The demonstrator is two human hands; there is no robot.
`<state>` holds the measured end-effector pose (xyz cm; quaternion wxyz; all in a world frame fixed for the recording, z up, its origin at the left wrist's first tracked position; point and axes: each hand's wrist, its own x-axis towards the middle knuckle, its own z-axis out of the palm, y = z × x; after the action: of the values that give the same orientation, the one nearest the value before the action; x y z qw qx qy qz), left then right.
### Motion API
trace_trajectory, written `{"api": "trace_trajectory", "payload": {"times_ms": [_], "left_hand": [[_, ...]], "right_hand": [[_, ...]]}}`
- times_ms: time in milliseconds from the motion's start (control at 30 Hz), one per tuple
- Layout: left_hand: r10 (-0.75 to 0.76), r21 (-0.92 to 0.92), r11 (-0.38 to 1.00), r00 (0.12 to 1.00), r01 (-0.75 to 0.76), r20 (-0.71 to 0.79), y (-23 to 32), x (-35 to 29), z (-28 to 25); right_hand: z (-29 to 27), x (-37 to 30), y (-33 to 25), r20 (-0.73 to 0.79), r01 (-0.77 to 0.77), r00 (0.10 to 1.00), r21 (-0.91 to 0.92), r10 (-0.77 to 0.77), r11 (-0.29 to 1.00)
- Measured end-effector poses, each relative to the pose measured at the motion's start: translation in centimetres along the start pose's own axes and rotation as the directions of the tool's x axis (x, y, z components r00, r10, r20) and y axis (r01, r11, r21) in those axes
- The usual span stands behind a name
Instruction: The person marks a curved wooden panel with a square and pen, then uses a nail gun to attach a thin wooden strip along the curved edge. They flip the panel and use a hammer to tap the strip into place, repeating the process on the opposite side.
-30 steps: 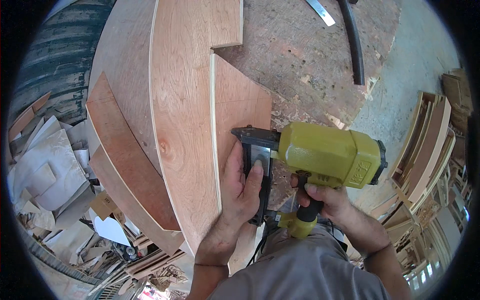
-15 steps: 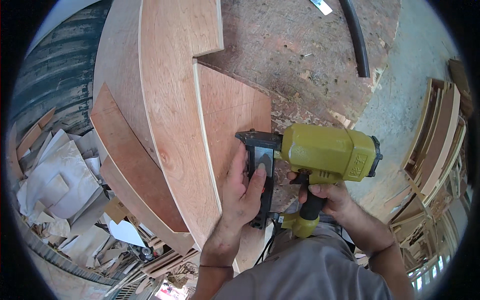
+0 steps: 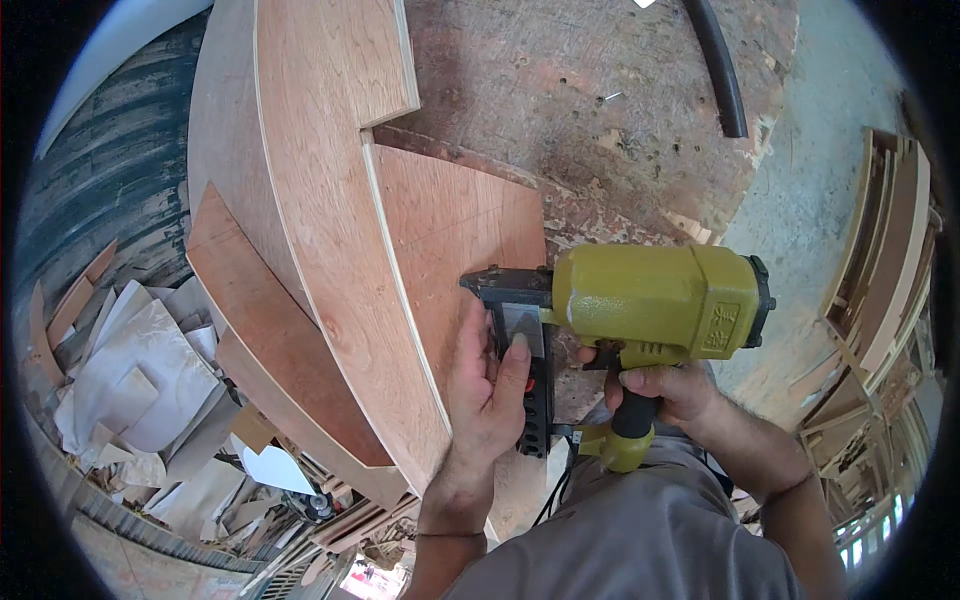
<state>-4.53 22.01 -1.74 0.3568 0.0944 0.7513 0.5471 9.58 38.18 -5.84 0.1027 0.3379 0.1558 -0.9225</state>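
An olive-yellow nail gun lies sideways across the middle, its black nose pointing left over a reddish plywood panel. My right hand is wrapped round its black handle, with a finger at the trigger. My left hand grips the dark magazine, thumb on top and the other fingers along its left side, partly hidden. Left of the nose, a long curved plywood board with a notch in its right edge lies over the panel. Whether the nose touches the panel is hard to make out.
Beyond the panel is a worn workbench with a loose nail and a dark hose. A curved wooden piece lies at the left, above a heap of offcuts. Curved wooden parts are stacked at the right.
The view has shifted a little, so the boards appear turned and the bench slightly moved. Both hands keep their hold on the nail gun, which has hardly moved over the panel.
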Motion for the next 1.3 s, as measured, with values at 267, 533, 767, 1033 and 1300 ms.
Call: {"api": "trace_trajectory", "payload": {"times_ms": [267,533,767,1033,1300], "left_hand": [[-0.016,0.003,1.000,1.000,0.016,-0.019,-0.35,-0.17,-0.17],[-0.035,-0.057,0.998,0.999,0.034,-0.024,-0.03,-0.26,-0.09],[-0.014,-0.039,0.999,1.000,0.013,-0.025,-0.12,-0.23,-0.18],[-0.045,-0.047,0.998,0.998,0.043,-0.044,0.27,-0.16,-0.12],[-0.055,-0.079,0.996,0.989,0.045,-0.135,-0.06,-0.06,0.21]], "right_hand": [[0.38,0.29,-0.46,0.014,-0.004,1.000,-0.019,0.004,1.000],[-0.04,0.19,-0.10,0.004,-0.019,1.000,-0.012,0.019,1.000],[-0.08,0.42,0.27,0.023,0.006,1.000,0.014,-0.006,1.000],[0.34,0.27,0.12,0.011,0.006,1.000,0.014,-0.006,1.000],[0.37,0.49,-0.16,0.010,0.003,1.000,0.013,-0.003,1.000]]}}
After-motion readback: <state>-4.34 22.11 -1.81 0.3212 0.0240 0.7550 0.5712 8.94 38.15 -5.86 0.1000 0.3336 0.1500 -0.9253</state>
